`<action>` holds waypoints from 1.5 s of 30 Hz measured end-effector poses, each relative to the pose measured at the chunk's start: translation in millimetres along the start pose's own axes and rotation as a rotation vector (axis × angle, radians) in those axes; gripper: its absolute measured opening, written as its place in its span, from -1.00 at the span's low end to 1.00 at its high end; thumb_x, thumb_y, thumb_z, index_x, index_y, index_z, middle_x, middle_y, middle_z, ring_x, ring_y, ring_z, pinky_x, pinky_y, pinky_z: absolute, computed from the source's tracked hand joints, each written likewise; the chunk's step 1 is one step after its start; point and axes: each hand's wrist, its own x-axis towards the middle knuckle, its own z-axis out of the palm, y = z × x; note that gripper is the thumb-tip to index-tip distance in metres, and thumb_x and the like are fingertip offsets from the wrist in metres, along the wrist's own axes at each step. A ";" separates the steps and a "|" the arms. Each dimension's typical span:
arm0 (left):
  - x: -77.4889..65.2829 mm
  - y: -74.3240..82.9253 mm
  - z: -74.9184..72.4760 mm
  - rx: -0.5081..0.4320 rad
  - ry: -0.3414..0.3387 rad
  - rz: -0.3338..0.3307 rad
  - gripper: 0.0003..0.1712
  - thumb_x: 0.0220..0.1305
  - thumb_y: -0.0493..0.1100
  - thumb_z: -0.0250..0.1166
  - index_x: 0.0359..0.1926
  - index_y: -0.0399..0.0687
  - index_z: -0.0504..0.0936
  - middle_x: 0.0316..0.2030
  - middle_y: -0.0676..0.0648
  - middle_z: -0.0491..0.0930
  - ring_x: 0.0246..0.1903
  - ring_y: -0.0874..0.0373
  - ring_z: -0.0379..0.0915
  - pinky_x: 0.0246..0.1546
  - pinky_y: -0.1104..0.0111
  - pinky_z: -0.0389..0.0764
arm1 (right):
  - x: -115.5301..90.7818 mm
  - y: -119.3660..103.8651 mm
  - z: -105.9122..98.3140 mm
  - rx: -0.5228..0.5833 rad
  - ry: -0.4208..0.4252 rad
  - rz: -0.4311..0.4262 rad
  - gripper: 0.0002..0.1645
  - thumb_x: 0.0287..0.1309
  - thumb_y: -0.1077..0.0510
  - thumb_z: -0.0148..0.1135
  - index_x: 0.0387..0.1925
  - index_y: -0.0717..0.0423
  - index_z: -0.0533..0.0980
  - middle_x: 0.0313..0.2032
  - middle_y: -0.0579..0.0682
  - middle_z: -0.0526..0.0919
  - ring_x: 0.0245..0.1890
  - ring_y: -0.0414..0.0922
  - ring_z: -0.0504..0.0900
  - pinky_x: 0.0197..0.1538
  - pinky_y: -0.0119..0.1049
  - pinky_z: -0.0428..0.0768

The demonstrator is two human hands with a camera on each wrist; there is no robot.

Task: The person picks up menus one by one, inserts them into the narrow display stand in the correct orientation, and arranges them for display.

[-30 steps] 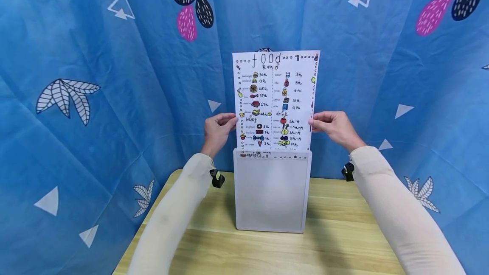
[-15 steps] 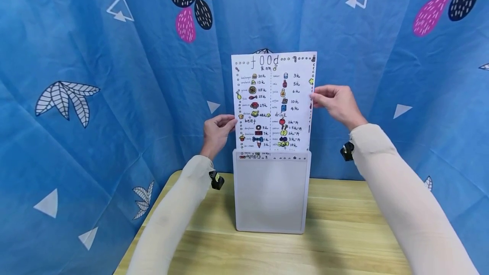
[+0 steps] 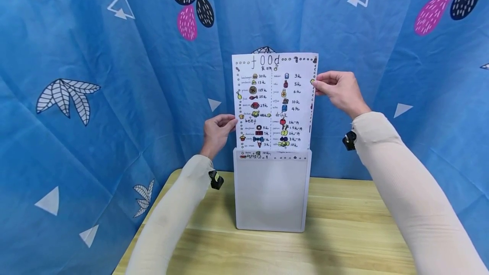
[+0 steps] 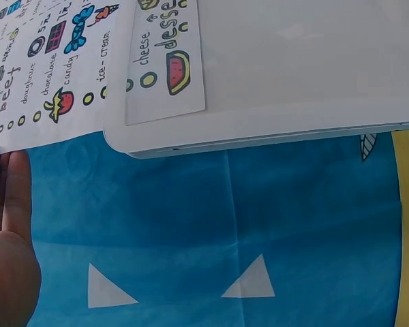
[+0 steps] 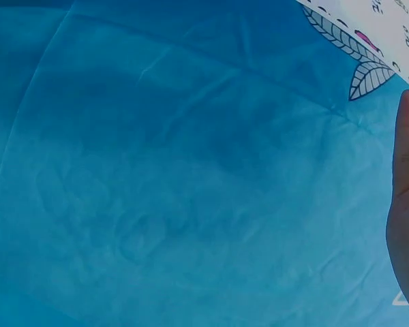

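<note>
A white paper menu, headed "food" and covered with small coloured drawings and prices, stands upright in the head view. Its lower edge is inside the top of a translucent, pale-framed sleeve that stands on the table. My left hand pinches the menu's left edge, a little above the sleeve's mouth. Higher up, my right hand pinches the right edge between thumb and fingers. The left wrist view shows the menu's bottom strip, with a watermelon drawing, behind the sleeve's clear front.
Under the sleeve lies a light wooden table. A blue patterned curtain hangs close behind and at both sides. Each wrist carries a small black camera, such as the left camera.
My right hand has slid up the menu's right edge, from below the middle to near the upper part. The left hand keeps its place, and the menu has barely shifted.
</note>
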 end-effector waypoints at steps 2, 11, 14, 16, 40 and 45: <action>-0.9 -0.1 0.1 0.007 -0.002 -0.003 -0.78 0.28 -0.25 0.39 -0.09 -0.28 0.72 -0.15 -0.21 0.72 -0.18 0.01 0.71 -0.15 0.38 0.69 | -0.1 1.2 -0.4 0.000 -0.006 0.003 -0.55 0.30 0.05 0.32 0.05 0.31 0.59 -0.15 0.02 0.72 -0.36 -0.33 0.73 -0.03 -0.41 0.65; -5.0 -2.8 0.5 0.014 -0.014 -0.028 -0.78 0.27 -0.26 0.40 -0.09 -0.27 0.72 -0.15 -0.19 0.72 -0.17 0.02 0.71 -0.14 0.39 0.69 | -0.9 9.4 -0.5 0.007 -0.021 0.013 -0.55 0.30 0.05 0.32 0.04 0.32 0.59 -0.16 0.03 0.72 -0.35 -0.30 0.74 0.00 -0.36 0.65; -5.7 -2.7 1.3 0.006 -0.019 -0.028 -0.78 0.27 -0.27 0.40 -0.09 -0.29 0.72 -0.15 -0.21 0.72 -0.18 0.01 0.70 -0.14 0.38 0.69 | -1.6 12.2 -0.8 -0.013 -0.026 0.022 -0.52 0.30 0.02 0.31 0.07 0.31 0.58 -0.11 0.08 0.72 -0.35 -0.33 0.73 0.03 -0.35 0.64; -6.2 -2.2 1.8 0.000 -0.022 -0.027 -0.78 0.27 -0.27 0.40 -0.09 -0.30 0.72 -0.15 -0.22 0.72 -0.18 0.00 0.70 -0.15 0.38 0.70 | -1.9 13.7 -1.2 -0.019 -0.027 0.025 -0.52 0.31 0.01 0.31 0.07 0.30 0.58 -0.09 0.09 0.71 -0.34 -0.32 0.73 0.01 -0.38 0.63; -13.3 -11.6 -1.7 -0.004 -0.051 -0.055 -0.78 0.28 -0.27 0.39 -0.09 -0.29 0.72 -0.16 -0.21 0.72 -0.21 0.03 0.71 -0.13 0.33 0.70 | -7.6 25.9 -0.4 -0.003 -0.086 0.020 -0.53 0.31 0.00 0.31 0.05 0.29 0.58 -0.18 -0.04 0.75 -0.33 -0.29 0.74 0.24 -0.03 0.50; -11.5 -12.2 -1.8 -0.041 -0.056 -0.050 -0.78 0.28 -0.31 0.39 -0.09 -0.35 0.71 -0.18 -0.26 0.72 -0.24 0.04 0.71 -0.11 0.27 0.71 | -9.1 26.7 -0.2 -0.001 -0.105 0.011 -0.54 0.32 0.01 0.30 0.05 0.30 0.58 -0.18 -0.03 0.76 -0.33 -0.29 0.74 0.22 -0.05 0.52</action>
